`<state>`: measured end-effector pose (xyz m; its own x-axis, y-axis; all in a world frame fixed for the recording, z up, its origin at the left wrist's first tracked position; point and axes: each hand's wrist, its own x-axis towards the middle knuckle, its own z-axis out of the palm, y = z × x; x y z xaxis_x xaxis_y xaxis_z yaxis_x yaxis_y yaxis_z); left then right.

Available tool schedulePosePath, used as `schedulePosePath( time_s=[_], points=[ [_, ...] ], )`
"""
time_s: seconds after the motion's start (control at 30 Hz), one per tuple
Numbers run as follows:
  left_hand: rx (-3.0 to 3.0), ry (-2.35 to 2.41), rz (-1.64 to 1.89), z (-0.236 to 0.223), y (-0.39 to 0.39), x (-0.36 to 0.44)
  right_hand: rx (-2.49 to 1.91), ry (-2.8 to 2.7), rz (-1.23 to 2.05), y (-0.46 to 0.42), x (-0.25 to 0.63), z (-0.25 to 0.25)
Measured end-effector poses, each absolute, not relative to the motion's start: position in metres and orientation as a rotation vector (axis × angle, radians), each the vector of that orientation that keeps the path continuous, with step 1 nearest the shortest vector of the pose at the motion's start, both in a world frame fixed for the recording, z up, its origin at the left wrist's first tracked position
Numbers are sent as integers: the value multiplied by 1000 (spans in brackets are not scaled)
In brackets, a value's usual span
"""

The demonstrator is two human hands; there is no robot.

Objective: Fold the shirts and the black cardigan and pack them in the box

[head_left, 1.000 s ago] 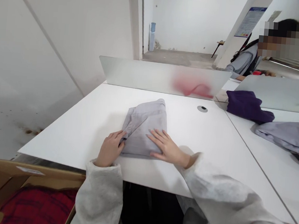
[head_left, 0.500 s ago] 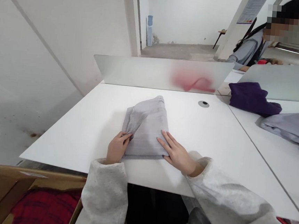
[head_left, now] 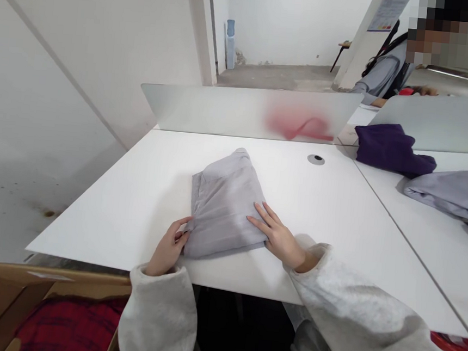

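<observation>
so, where is the folded grey garment (head_left: 225, 207) right now?

it lies flat on the white table (head_left: 90, 223), close to the near edge, and it sits at a small slant.

what is the left hand (head_left: 166, 246) doing?

it is curled against the left side of the garment and touches the edge. it is not a tight fist. i can't tell if it pinches the cloth, because that part is hard to see.

and the right hand (head_left: 277, 242)?

it is open and relaxed, not gripping. its fingers are spread a little and rest on the lower right side of the garment.

how do you do this part well?

use soft, flat fingers, so you press the layers without dragging them. with a hand on each side, the folded edges stay lined up. a hard pull could make creases.

what else is close by?

a purple cloth (head_left: 392, 151) and another grey garment (head_left: 449, 191) lie on the next table (head_left: 436, 253), and a cardboard box (head_left: 44, 284) sits down on the left.
</observation>
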<state>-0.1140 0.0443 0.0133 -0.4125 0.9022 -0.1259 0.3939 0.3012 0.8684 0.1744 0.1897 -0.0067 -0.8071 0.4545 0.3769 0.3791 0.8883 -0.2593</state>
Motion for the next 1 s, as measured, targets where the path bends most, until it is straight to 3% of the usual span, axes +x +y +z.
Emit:
schedulePosePath(
  time_s=[0.17, 0.3, 0.53, 1.0],
  points=[
    [1266, 2176, 1055, 57, 47, -128, -624, -2579, 298, 193, 178, -11],
    [1418, 2215, 976, 87, 102, -146, -609, -2557, 300, 196, 179, -15],
    [1417, 2227, 849, 37, 197, -152, -569, -2592, 329, 206, 188, -11],
    [1295, 2198, 947, 12, 205, -174, -569, -2572, 394, 209, 197, -5]
  ],
)
